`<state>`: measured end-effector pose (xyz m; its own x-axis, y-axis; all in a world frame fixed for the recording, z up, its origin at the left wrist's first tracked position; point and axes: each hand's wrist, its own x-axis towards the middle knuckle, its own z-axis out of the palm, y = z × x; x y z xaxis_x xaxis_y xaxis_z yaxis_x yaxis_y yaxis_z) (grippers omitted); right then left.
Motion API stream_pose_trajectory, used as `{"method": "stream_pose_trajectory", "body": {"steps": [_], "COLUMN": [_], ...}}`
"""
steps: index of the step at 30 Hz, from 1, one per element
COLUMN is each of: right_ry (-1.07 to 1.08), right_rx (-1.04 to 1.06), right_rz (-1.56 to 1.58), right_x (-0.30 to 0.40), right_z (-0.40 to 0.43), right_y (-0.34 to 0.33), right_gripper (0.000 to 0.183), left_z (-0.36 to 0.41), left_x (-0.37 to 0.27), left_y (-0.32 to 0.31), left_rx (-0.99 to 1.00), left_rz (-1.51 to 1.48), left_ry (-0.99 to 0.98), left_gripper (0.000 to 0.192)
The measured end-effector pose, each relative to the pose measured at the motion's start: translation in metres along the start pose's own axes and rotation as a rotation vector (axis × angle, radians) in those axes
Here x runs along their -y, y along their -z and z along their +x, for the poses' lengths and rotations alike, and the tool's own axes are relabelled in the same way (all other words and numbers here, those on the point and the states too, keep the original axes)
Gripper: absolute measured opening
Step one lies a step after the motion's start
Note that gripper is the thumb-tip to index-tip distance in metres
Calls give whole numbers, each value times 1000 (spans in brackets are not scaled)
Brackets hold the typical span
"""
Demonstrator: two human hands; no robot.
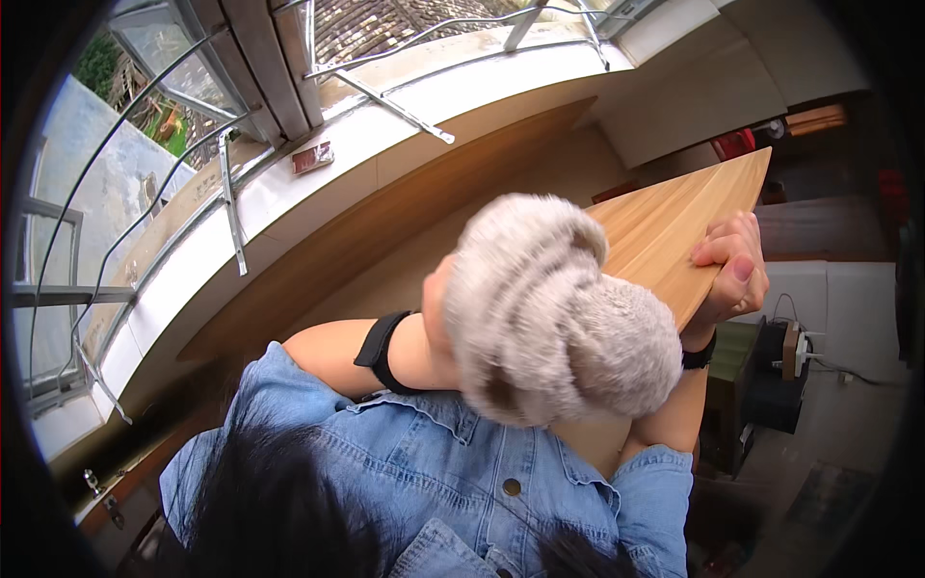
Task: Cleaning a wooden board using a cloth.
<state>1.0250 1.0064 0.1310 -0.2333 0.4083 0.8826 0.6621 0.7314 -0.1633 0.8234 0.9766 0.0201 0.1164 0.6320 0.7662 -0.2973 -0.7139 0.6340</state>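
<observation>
A bunched, fluffy beige-grey cloth [535,318] fills the middle of the view, high in front of my chest and slightly blurred. My left hand [438,311] grips it from the left; most of its fingers are hidden behind the cloth. Behind and to the right is a light wood-grain board [679,217], tilted, with one pointed corner up. My right hand [733,267] holds its right edge, thumb and bent fingers curled over the rim. The cloth hides the board's lower left part, and I cannot tell whether the two touch.
Along the left and top runs a white tiled window sill [433,101] with metal stays [394,108] jutting inward. A small red-and-white packet [312,157] lies on it. Below the sill stretches a long wooden panel [405,195]. Dark box-like items [777,383] and a cable stand at the lower right.
</observation>
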Motion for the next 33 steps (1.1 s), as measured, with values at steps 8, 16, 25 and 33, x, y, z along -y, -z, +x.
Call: {"method": "stream_pose_trajectory", "body": {"steps": [8,16,25,33], "right_ry": [-138,-281,-431,-298], "right_rx": [-180,-351,-242,-125], "right_rz": [-117,-65,-9,168], "right_x": [4,-10,-28,-20], "right_z": [-54,-121,-192,-188], "right_y": [103,231,301,341], "right_gripper": [35,39,40,41], "left_z": [12,-127,-169,-70], "left_x": [-38,18,2,-9], "left_y": [-125,-186,-268,-370], "left_rx": [221,467,366,846], "left_rz": [159,363,-585,-624], "left_ry": [-239,-45,679,46], "left_gripper": [37,35,48,76]}}
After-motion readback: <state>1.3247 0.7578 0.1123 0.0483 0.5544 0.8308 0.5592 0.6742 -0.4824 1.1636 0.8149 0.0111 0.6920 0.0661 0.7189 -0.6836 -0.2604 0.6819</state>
